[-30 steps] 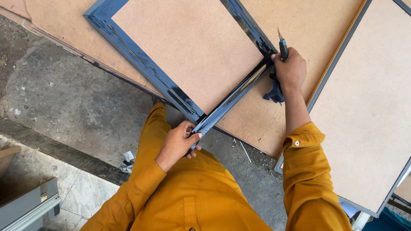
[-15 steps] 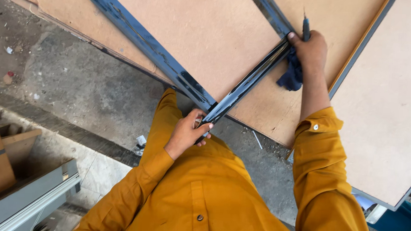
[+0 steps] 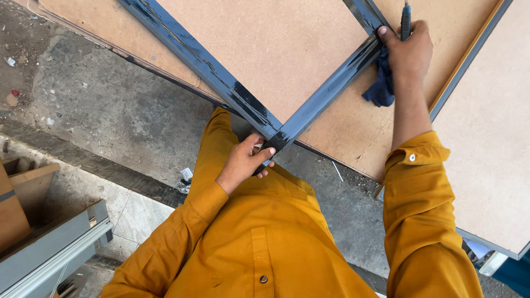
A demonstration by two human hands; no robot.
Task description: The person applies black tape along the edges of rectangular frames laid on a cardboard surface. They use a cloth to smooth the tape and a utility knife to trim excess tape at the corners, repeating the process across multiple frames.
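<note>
A dark blue frame (image 3: 243, 100) is laid on a brown fibreboard sheet (image 3: 258, 29). Its near corner is gripped by the left hand (image 3: 243, 163); at its far right rail the right hand (image 3: 407, 51) is clenched on a dark blue cloth (image 3: 379, 88) and a pen-like tool (image 3: 405, 18). The frame is judged stiff, light and glossy, probably slippery, and best held at the corners. No labels are seen near the frame.

L hand (image 3: 240, 164) grips frame (image 3: 214, 75) corner; R hand (image 3: 407, 51) holds rag (image 3: 379, 87).

shirt: mustard-yellow, long-sleeved | cuffs: buttoned | front: button placket
</note>
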